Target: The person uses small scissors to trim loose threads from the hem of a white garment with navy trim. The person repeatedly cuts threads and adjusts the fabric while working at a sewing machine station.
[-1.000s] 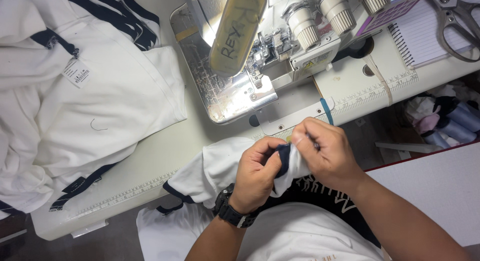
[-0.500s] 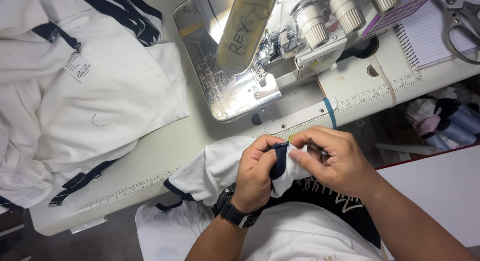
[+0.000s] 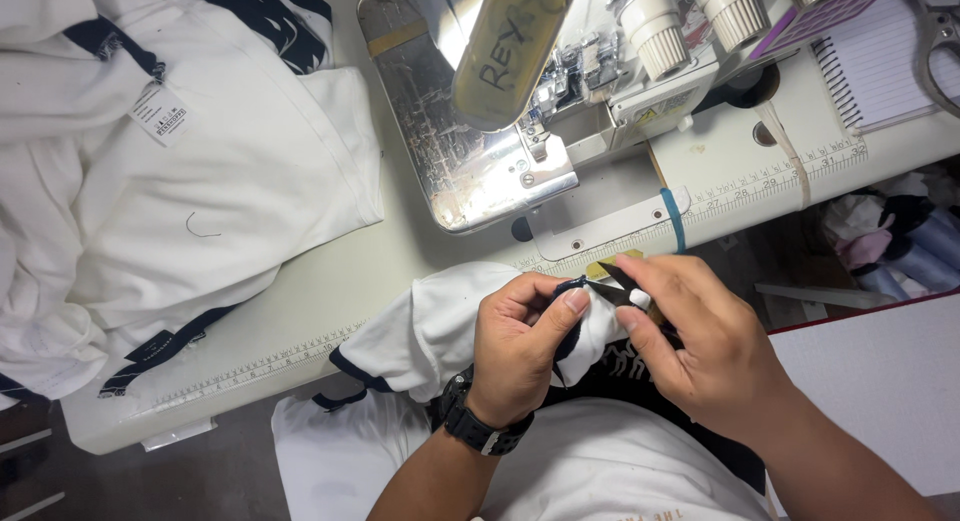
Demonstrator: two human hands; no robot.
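Observation:
My left hand (image 3: pixel 522 349), with a black watch on the wrist, pinches the navy-trimmed edge of a white garment piece (image 3: pixel 435 326) at the table's front edge. My right hand (image 3: pixel 700 341) holds small thread snips (image 3: pixel 625 293), their dark blades touching the navy trim between my fingers. The garment hangs over the table edge onto my lap.
A sewing machine (image 3: pixel 520 101) with a shiny metal bed stands just beyond my hands. A pile of white garments with navy trim (image 3: pixel 170 171) covers the table's left side. A spiral notebook (image 3: pixel 890 66) and scissors (image 3: pixel 940 41) lie at the far right. Fabric scraps (image 3: pixel 900 241) sit below the table.
My hands have shifted slightly right and lower at the table edge. The snips' blades now show at the navy trim, where before my fingers hid them.

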